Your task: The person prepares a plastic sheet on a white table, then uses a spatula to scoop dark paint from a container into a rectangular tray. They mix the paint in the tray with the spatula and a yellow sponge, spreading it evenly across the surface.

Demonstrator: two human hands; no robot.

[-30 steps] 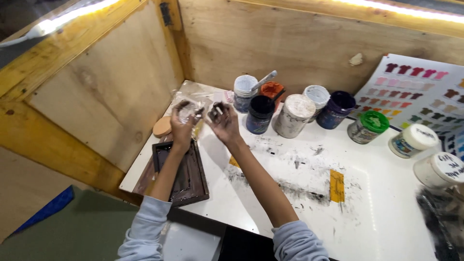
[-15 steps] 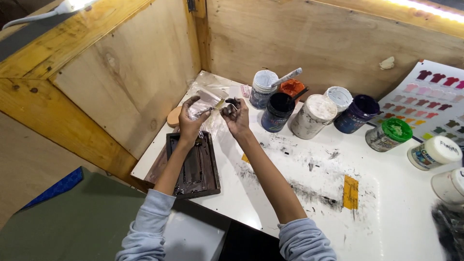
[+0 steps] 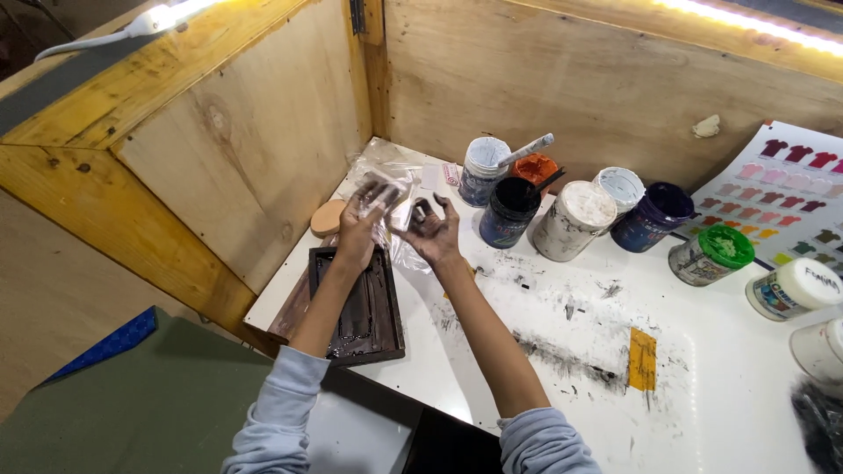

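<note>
Head view, left hand [image 3: 360, 224] grip pinching plastic bag [image 3: 392, 189], right hand [image 3: 430, 230] spread, paint jars [image 3: 512, 211] beside, dark tray [image 3: 364, 307] below.

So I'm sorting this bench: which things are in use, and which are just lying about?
In hand:
left hand holding a clear plastic bag
right hand, ink-stained, beside the bag

Lying about:
dark mould tray
paint jars
green-lidded jar
colour chart
yellow tape

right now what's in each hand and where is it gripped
The left hand pinches a crumpled clear plastic bag by its upper part, raised over the white table. The right hand is open, palm up and stained dark; whether it holds anything cannot be told.
</note>
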